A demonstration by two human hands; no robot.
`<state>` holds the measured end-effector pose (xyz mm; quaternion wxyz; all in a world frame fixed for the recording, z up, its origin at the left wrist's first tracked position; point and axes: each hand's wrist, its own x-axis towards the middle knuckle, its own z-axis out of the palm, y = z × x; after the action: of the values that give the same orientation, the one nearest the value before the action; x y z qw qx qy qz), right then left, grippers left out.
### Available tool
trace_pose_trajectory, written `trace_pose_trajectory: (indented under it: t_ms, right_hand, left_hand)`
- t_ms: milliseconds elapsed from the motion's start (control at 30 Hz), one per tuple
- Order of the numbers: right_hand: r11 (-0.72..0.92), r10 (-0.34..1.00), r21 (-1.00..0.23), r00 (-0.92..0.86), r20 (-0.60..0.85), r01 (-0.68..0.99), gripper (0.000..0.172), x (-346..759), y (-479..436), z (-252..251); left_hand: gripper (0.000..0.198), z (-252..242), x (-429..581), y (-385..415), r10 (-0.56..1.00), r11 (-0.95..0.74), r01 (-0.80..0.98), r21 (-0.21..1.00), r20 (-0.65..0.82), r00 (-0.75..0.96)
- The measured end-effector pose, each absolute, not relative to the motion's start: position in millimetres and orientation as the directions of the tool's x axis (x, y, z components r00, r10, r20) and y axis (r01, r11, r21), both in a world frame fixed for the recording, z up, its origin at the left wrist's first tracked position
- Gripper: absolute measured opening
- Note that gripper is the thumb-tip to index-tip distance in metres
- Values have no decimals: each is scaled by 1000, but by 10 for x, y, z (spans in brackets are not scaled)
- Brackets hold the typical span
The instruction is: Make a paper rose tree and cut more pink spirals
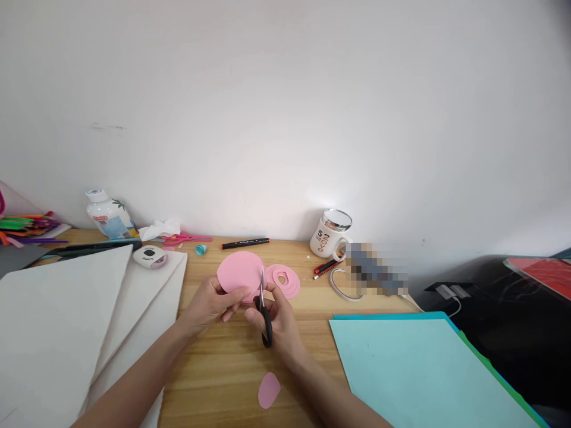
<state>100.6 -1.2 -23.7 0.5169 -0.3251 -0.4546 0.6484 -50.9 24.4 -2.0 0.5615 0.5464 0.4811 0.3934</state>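
Note:
My left hand [219, 302] pinches a round piece of pink paper [239, 272] by its lower edge, thumb on top. In my right hand [279, 318] is a pair of black-handled scissors [266, 324], with the blades pointing up at the right edge of the paper. Just behind the right hand lies a pink paper spiral with rings [289, 283] around a small hole. A small pink oval scrap [269, 390] rests on the wooden table nearer to me.
White sheets [57, 327] cover the left side; light teal sheets [423, 362] lie at right. Along the wall stand a white bottle [107, 217], pink scissors [187, 238], a black marker [246, 244] and a white mug [329, 235]. A pixelated object [372, 268] lies beyond the mug.

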Motion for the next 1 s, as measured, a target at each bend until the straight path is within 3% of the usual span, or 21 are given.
trace_pose_trajectory:
  t_ms: [733,1000]
  right_hand:
    - [-65,976,-974,-218,-17,-216,52,1021,-14,-243]
    - [-69,973,-970,-228,-14,-235,49,1005,-24,-245]
  left_hand:
    - [39,27,-521,241,974,125,27,992,-128,187]
    - [41,96,-480,229,967,152,-23,988,-144,210]
